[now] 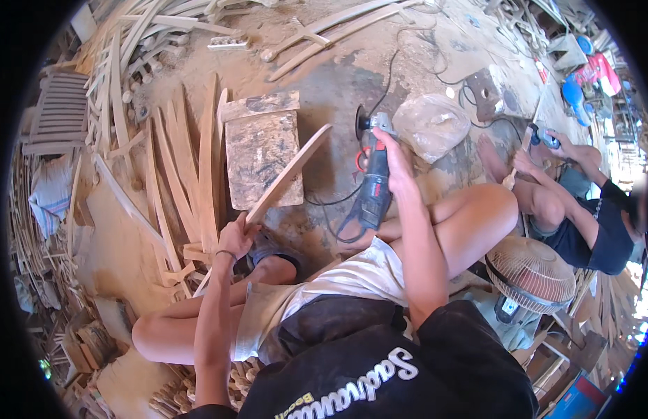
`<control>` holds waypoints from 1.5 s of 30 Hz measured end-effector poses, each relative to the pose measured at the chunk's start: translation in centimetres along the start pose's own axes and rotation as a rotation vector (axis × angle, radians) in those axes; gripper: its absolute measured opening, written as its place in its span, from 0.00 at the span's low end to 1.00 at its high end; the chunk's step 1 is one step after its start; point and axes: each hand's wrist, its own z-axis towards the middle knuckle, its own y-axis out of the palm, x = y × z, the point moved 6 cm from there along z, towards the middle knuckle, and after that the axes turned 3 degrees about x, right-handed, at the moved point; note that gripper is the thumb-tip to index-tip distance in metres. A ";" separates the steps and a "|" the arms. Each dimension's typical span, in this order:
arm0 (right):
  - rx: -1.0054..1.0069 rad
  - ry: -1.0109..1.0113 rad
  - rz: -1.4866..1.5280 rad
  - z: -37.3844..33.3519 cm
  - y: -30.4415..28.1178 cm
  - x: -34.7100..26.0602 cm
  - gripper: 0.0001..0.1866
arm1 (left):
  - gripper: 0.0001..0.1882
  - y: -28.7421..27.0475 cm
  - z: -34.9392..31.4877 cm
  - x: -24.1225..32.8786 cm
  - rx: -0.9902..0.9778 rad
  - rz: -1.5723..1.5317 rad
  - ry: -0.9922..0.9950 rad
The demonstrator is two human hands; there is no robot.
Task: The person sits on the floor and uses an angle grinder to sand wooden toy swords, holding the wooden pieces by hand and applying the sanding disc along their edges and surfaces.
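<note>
My left hand (238,237) is closed around a long flat wooden blade (289,172). Its far part slants up to the right, across the edge of a worn wooden block (261,157); its lower end is partly hidden behind my hand and leg. In my right hand (397,167) is an angle grinder (375,187), gripped along the body. The grinder's dark disc (360,123) points away from me and stands apart from the blade. Whether the disc is spinning I cannot tell.
Several wooden blades (180,164) lie left of the block; wooden sword shapes (313,35) lie beyond. A plastic bag (432,126) and black cable (390,77) are beside the grinder. At right sit a fan (532,276) and another person (575,216) working with a tool.
</note>
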 end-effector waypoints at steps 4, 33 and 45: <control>0.311 -0.515 -0.584 -3.7 0.5 -5.9 0.47 | 0.13 -1.1 -1.7 2.5 0.248 0.159 0.189; 0.083 -0.632 -1.576 -3.6 8.4 -0.5 0.45 | 0.14 1.6 -2.1 -1.4 0.158 0.262 0.118; 0.100 -0.598 -1.589 -3.2 8.3 -1.5 0.45 | 0.13 1.3 -2.0 -0.9 0.181 0.281 0.137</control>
